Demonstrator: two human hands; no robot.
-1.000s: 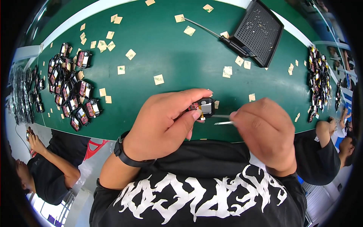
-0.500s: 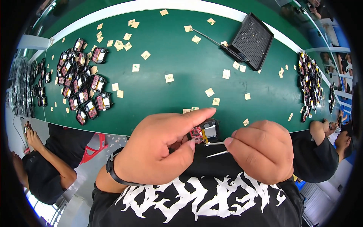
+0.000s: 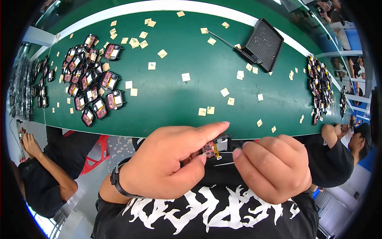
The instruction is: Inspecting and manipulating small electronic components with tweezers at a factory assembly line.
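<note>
in the head view, the left hand (image 3: pixel 167 159) pinches one small black module with a red circuit board (image 3: pixel 215 145) between thumb and forefinger, held close to the chest just below the near edge of the green table (image 3: pixel 179 99). the right hand (image 3: pixel 274 167) is curled tight around one pair of thin metal tweezers (image 3: pixel 225 157), whose two tips point left and meet the module. on the table's left lies a heap of roughly twenty like modules (image 3: pixel 89 77); a second heap (image 3: pixel 320 87) sits at the right, too dense to count. one black perforated tray (image 3: pixel 264 44) rests at the far side beside one black-handled tool (image 3: pixel 234 44). dozens of tan paper squares (image 3: pixel 185 77) lie scattered about. two other people, one at each side, sit below the table.
</note>
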